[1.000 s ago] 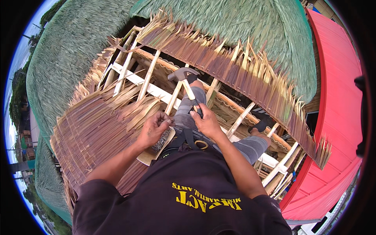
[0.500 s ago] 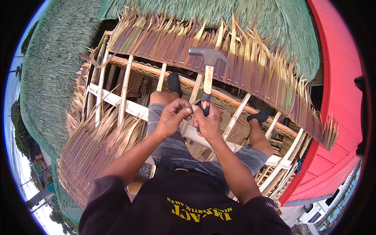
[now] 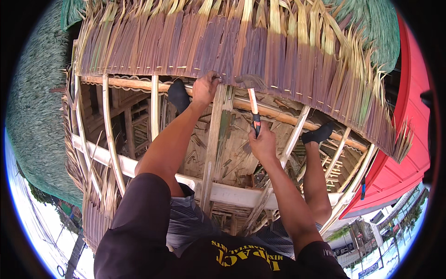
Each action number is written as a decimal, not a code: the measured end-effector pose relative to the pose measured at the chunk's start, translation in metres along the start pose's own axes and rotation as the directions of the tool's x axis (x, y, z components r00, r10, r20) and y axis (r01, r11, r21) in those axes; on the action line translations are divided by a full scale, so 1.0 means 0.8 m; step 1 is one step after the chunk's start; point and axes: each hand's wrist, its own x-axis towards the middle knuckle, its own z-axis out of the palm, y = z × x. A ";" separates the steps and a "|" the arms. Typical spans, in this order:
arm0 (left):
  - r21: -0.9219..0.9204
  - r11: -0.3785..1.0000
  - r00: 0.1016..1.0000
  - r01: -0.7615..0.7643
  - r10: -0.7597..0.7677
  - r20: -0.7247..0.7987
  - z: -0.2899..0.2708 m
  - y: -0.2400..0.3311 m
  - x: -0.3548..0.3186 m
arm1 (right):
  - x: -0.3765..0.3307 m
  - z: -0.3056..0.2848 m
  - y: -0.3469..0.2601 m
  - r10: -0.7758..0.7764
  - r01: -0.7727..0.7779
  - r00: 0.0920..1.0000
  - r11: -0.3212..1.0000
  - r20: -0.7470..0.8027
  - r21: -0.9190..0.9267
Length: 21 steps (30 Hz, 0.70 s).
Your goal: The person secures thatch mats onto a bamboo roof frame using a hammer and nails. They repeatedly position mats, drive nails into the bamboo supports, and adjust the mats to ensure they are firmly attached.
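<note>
My left hand [image 3: 206,88] reaches up to the lower edge of a dried-leaf thatch panel [image 3: 186,44]. Its thumb and fingers are pinched there, beside the top of a wooden rafter [image 3: 214,135]; whatever small thing they hold is too tiny to make out. Wrapped round the dark grip of a claw hammer [image 3: 253,101], my right hand [image 3: 263,142] is to the right and lower. The hammer head, slightly blurred, is at the thatch's lower edge, a short way right of my left fingertips.
Open roof framing spreads below me, with rafters, a crosswise bamboo pole [image 3: 265,109] and a pale beam [image 3: 237,195]. My feet in dark socks [image 3: 179,96] rest on either side. Green-netted thatch [image 3: 37,107] lies left, a red metal roof [image 3: 395,181] right.
My hands have parted from close together before me. The left has moved up to the thatch edge; the right has shifted right with the hammer lowered. The view has moved nearer the thatch.
</note>
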 end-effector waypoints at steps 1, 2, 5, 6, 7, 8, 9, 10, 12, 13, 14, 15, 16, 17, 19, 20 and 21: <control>0.068 0.993 0.995 -0.096 0.098 -0.015 0.008 -0.011 0.009 | 0.008 0.003 -0.003 0.009 -0.009 1.000 1.000 0.019 -0.018; 0.123 0.969 0.974 -0.214 0.222 -0.053 0.016 -0.018 0.012 | 0.014 0.005 -0.008 0.034 -0.032 0.999 0.999 0.036 -0.043; 0.179 0.977 0.993 -0.113 0.116 -0.006 0.032 -0.031 0.010 | 0.022 0.005 -0.029 -0.104 0.104 0.995 0.993 -0.001 0.053; 0.167 0.972 0.983 -0.167 0.177 -0.047 0.035 -0.034 0.008 | 0.022 0.006 -0.036 -0.079 0.079 0.997 0.996 0.007 0.051; 0.166 0.971 0.982 -0.174 0.185 -0.049 0.037 -0.036 0.006 | 0.024 0.008 -0.041 -0.103 0.103 0.995 0.992 -0.008 0.066; 0.163 0.973 0.983 -0.165 0.175 -0.047 0.038 -0.039 0.004 | 0.027 0.012 -0.043 -0.172 0.175 0.984 0.979 -0.038 0.101; 0.172 0.967 0.978 -0.189 0.201 -0.051 0.038 -0.041 0.003 | 0.032 0.018 -0.043 -0.109 0.109 0.994 0.991 0.001 0.081; 0.180 0.964 0.976 -0.196 0.209 -0.055 0.036 -0.043 0.002 | 0.039 0.027 -0.041 -0.096 0.093 0.995 0.992 0.026 0.079; 0.185 0.964 0.976 -0.192 0.206 -0.065 0.034 -0.044 0.000 | 0.056 0.044 -0.031 -0.064 0.071 0.993 0.995 0.101 -0.068; 0.180 0.967 0.978 -0.182 0.196 -0.064 0.034 -0.043 0.000 | 0.065 0.051 -0.024 -0.032 0.062 0.989 0.975 0.145 -0.213; 0.171 0.964 0.971 -0.206 0.222 -0.084 0.034 -0.040 -0.002 | 0.067 0.055 -0.019 0.010 0.049 0.987 0.932 0.160 -0.359; 0.139 0.976 0.982 -0.167 0.177 -0.067 0.036 -0.037 -0.003 | 0.069 0.057 -0.013 0.015 0.036 0.986 0.953 0.168 -0.301; 0.103 0.981 0.982 -0.163 0.171 -0.074 0.038 -0.034 -0.004 | 0.068 0.057 -0.010 0.022 0.017 0.988 0.968 0.151 -0.249; 0.072 0.995 0.993 -0.068 0.074 -0.088 0.041 -0.032 -0.005 | 0.066 0.055 -0.007 -0.002 0.026 0.992 0.982 0.130 -0.186; -0.314 0.869 0.776 0.382 -0.486 -0.403 0.052 -0.030 -0.001 | 0.058 0.045 -0.008 0.003 0.012 0.994 0.990 0.110 -0.138; -0.547 0.611 0.504 0.573 -0.788 -0.353 0.056 -0.032 0.003 | 0.055 0.040 -0.011 0.018 -0.007 0.996 0.992 0.090 -0.126; -0.772 0.440 0.527 0.459 -0.835 -0.162 0.060 -0.036 0.008 | 0.049 0.033 -0.015 0.001 0.006 0.998 0.994 0.066 -0.110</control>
